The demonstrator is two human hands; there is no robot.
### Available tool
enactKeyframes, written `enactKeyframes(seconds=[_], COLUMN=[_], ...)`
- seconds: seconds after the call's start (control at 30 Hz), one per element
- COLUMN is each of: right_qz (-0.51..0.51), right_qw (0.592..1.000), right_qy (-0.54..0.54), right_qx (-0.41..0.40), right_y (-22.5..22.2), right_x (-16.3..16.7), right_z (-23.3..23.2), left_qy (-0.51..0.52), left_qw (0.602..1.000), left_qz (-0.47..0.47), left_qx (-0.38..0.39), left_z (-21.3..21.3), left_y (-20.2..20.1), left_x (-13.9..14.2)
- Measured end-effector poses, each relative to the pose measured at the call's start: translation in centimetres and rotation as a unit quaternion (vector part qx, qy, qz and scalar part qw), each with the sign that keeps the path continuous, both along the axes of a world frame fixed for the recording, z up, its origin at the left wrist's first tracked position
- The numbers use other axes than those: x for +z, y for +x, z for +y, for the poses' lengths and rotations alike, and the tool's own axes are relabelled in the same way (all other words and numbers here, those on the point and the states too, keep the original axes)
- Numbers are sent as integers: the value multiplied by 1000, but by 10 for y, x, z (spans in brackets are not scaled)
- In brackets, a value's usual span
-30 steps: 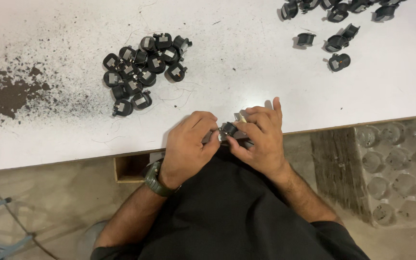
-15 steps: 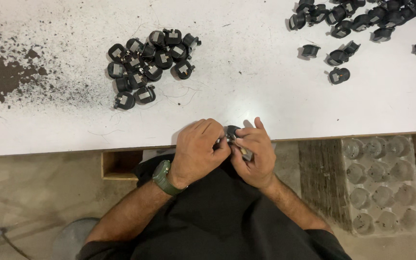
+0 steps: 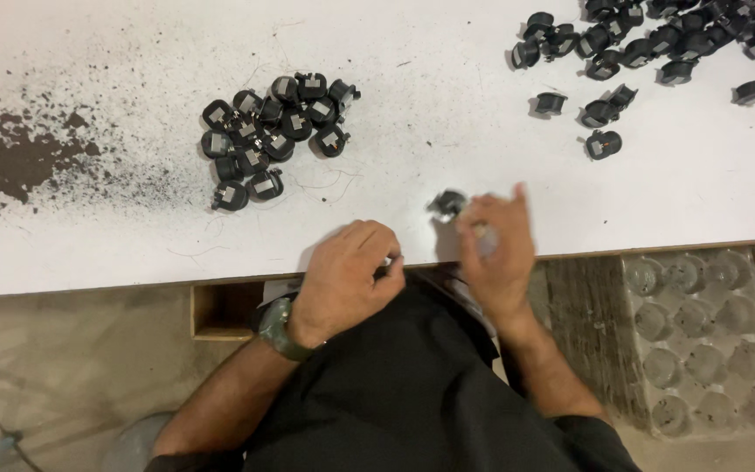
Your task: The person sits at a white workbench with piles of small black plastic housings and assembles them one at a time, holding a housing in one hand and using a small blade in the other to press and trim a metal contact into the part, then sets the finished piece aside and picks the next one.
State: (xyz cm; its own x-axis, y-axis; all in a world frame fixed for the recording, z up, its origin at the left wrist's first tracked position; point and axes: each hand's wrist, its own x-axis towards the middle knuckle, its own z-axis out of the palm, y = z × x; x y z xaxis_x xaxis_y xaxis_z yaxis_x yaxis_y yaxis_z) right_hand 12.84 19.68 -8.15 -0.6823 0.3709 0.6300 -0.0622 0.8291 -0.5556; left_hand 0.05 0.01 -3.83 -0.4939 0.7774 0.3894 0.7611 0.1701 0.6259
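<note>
Hands at the near edge of a white surface (image 3: 447, 131), seen from our head camera. Our left hand (image 3: 347, 275) is curled into a loose fist at the surface edge, fingers tucked in; something small and pale shows at the fingertips but we cannot tell what it is. A dark green wristwatch (image 3: 277, 328) sits on that wrist. Our right hand (image 3: 495, 249) is motion-blurred, fingers spread and raised, nothing visibly gripped. Just beside its fingertips, up and left, a small black plastic part (image 3: 447, 203) shows over the surface, also blurred; we cannot tell whether it touches the fingers or the surface.

Farther back left, a tight pile of black parts (image 3: 273, 131) with grey metal faces lies well apart from both hands. At the top right a looser scatter of similar black parts (image 3: 648, 44) runs to the corner of the view. Dark brown powder stain (image 3: 19, 162) spreads over the left of the surface, with fine specks around it. Below the surface edge on the right, a grey moulded egg-style tray (image 3: 701, 341) sits low. Black garment (image 3: 412, 385) fills the lower middle.
</note>
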Motion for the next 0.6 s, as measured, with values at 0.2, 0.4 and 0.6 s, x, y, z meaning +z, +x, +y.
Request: enactKeyframes(seconds=[0.2,0.4,0.6], right_qz=[-35,-121,-60], right_qw=[997,901,945], right_qy=[-61,-65,-135], right_qx=[-34,412,291], right_y=[-18,-39,-14], right_x=[42,36,40], right_z=[14,-71,-37], left_qy=[-88,-197,-255], left_qw=[965,938,951], left_qz=[221,286,170], left_qx=[108,13,-39], left_z=[-26,11,22], left_y=[-54,-103,-97], left_x=[30,43,39])
